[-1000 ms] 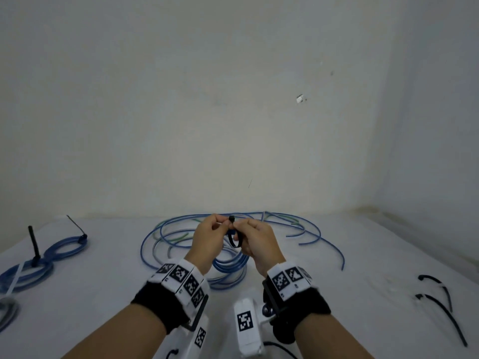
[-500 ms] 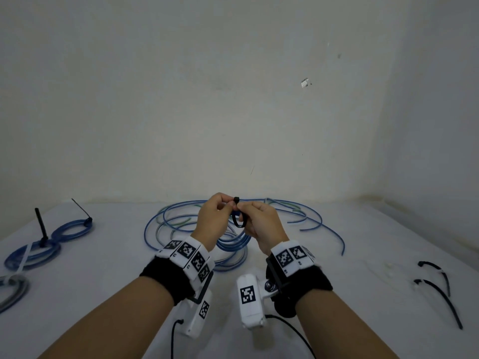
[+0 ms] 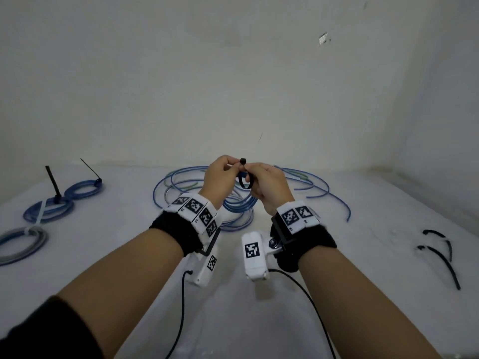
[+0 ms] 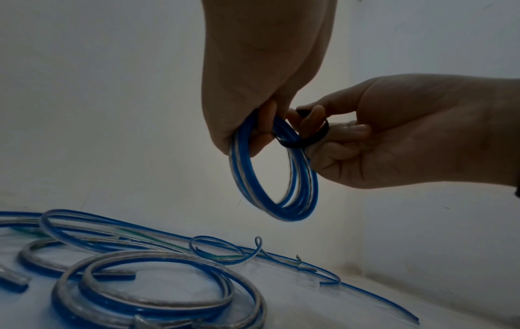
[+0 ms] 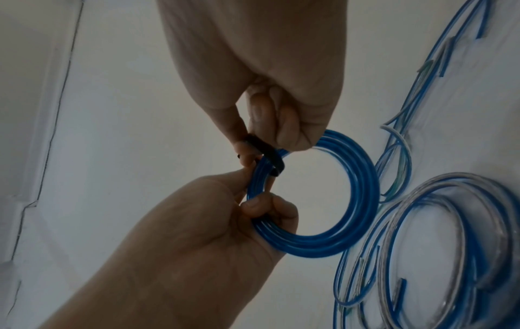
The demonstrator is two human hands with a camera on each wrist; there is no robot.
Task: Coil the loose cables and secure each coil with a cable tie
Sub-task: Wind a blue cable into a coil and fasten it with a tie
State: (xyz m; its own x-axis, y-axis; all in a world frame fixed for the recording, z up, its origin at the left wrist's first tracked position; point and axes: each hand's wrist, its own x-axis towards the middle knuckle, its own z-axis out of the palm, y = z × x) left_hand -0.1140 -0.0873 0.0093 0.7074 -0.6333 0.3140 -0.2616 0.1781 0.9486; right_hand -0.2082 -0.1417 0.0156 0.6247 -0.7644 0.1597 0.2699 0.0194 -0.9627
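Both hands are raised above the white table (image 3: 363, 255), holding a small blue cable coil (image 4: 270, 178) (image 5: 323, 240). A black cable tie (image 3: 245, 181) (image 4: 298, 142) (image 5: 267, 155) is looped around the top of the coil, with its head sticking up between the thumbs. My left hand (image 3: 223, 172) (image 5: 261, 207) curls its fingers round the coil's strands, just left of the tie. My right hand (image 3: 261, 177) (image 4: 323, 126) pinches the tie loop between thumb and fingers. The coil's lower half hangs free in the air.
Loose blue and clear cables (image 3: 181, 182) sprawl on the table under the hands. Two tied blue coils (image 3: 83, 189) (image 3: 48, 211) and a grey one (image 3: 20, 242) lie at the left. Spare black ties (image 3: 440, 252) lie at the right. The wall stands close behind.
Both hands have lifted the coil and tie a little higher off the table, keeping the same holds. The view has tilted down.
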